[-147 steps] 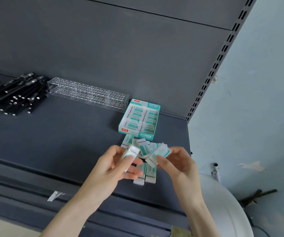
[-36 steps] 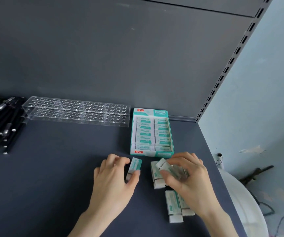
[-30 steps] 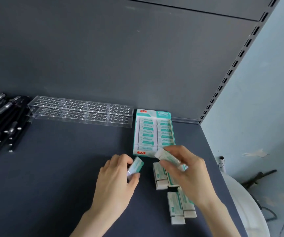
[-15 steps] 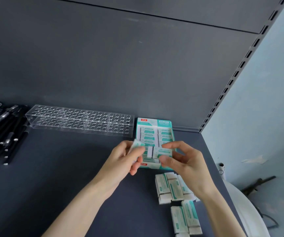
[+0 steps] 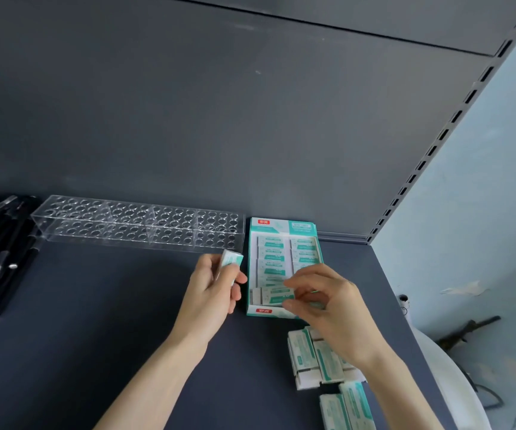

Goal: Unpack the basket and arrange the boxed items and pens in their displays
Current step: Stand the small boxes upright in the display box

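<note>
Left hand [image 5: 216, 293] pinches eraser box [image 5: 231, 262]; right hand [image 5: 328, 302] pinches second box [image 5: 269, 295] in display tray [image 5: 281, 225]. Probably light, crushable: hold sides.

Pens [image 5: 0, 243] cut by left edge, loose boxes [image 5: 348, 408] by bottom edge; box print [image 5: 273, 243] unreadable

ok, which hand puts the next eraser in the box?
Left. The left hand grips an eraser beside the box; the right hand pinches a second eraser lying in its front row.
</note>
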Tool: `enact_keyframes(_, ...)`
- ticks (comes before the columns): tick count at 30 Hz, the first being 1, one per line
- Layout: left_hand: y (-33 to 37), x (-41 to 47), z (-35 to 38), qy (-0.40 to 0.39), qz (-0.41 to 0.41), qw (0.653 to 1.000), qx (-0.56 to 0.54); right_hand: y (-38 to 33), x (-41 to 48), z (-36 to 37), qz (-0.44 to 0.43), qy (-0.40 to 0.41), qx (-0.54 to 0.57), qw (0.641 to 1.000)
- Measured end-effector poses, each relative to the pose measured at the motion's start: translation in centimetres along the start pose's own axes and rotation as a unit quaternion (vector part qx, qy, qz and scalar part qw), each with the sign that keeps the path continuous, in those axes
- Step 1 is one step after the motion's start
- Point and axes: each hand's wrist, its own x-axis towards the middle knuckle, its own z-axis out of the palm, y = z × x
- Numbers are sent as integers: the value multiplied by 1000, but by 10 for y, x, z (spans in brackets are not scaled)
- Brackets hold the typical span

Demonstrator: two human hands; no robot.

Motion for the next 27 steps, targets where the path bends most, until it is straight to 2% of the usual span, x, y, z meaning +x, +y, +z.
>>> enact_keyframes(5,-5,1,-1,12,66,998,3,0,3,1,-2,-8,4,1000)
enact_keyframes(10,-3,-1,3,-9,45,997,-61,2,-1,5,-37,-14,-47,998)
enact_keyframes(13,-3,-1,2,-7,61,997,-47,3,-3,7,-46,-30,-83,995)
enact_keyframes(17,0,-5,1,-41,86,995,-21,-1,-2,4,-10,28,39,999)
enact_keyframes(19,-1,-8,4,-76,92,993,-24,-3,-1,0,1,27,116,993)
enact_keyframes(22,-1,-11,8,-111,103,988,2,-4,-2,-2,-6,16,155,988)
enact_keyframes(24,-2,-12,8,-105,123,987,25,-2,-6,-4,4,25,160,987)
enact_keyframes(27,-8,-9,3,-40,177,970,159,5,-11,-19,25,59,143,988)
